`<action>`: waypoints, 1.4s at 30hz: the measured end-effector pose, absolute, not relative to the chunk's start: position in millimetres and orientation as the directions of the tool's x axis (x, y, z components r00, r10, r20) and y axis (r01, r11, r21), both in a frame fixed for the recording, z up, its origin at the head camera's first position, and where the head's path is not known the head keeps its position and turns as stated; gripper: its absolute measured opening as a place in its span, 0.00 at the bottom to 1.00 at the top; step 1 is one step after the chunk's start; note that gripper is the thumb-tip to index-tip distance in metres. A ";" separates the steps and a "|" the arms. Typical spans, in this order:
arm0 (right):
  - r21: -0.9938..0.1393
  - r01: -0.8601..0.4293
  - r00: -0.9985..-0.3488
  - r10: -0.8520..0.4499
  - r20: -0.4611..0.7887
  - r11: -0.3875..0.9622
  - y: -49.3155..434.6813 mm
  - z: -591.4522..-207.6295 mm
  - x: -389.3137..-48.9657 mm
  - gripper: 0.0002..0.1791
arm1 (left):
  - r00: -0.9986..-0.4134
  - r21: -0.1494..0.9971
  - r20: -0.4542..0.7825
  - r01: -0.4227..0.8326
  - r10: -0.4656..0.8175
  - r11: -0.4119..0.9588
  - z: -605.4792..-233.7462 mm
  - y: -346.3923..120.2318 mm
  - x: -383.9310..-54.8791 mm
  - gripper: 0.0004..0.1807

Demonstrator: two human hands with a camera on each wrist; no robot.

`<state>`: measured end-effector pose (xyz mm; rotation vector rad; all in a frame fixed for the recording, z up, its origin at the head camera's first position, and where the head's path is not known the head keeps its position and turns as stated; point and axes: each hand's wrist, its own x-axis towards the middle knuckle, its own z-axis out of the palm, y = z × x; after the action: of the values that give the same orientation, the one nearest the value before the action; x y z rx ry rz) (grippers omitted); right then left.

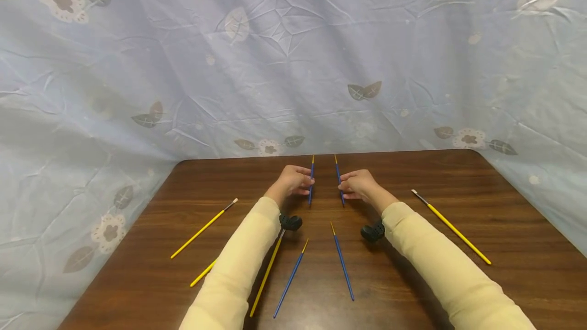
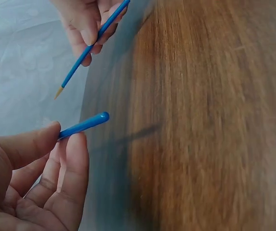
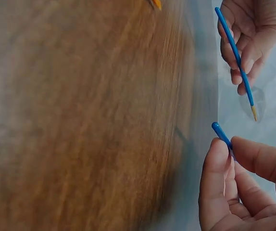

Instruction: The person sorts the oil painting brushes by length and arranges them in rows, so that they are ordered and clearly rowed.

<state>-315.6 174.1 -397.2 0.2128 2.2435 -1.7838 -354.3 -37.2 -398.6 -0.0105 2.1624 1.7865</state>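
Near the far edge of the table, my left hand [image 1: 295, 181] pinches a thin blue paintbrush [image 1: 312, 172] between thumb and fingertips. Its gold tip points away from me. A matching blue paintbrush [image 1: 339, 173] is pinched by my right hand [image 1: 359, 184], a short gap to the right. The two brushes stand nearly parallel. In the left wrist view the blue handle end [image 2: 87, 125] sticks out past the thumb, its shadow on the wood beside it. The right wrist view has the other handle end [image 3: 220, 132] between thumb and forefinger.
Two blue paintbrushes [image 1: 291, 279] lie in the near middle of the brown table [image 1: 390, 279]. Several yellow ones lie about, one at left [image 1: 204, 229] and one at right [image 1: 451, 227]; my left sleeve [image 1: 238, 258] partly covers others. A patterned cloth [image 1: 293, 75] hangs behind the table.
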 end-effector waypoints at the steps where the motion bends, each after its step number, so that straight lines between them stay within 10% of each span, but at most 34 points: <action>1: -0.932 0.277 -0.955 -0.044 -0.294 0.234 173.8 -398.0 -317.2 0.22 | -0.945 0.954 -0.259 -0.218 0.198 0.204 -400.2 -36.0 -356.0 0.22; 42: -0.891 0.277 -0.956 0.193 -0.220 0.361 163.0 -420.6 -349.5 0.17 | -0.972 0.938 -0.234 -0.233 -0.026 0.258 -428.8 -0.8 -385.0 0.16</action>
<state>-349.5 163.0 -420.6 0.4371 2.5265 -1.6780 -385.0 -0.8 -428.8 -0.2442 2.3502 1.7993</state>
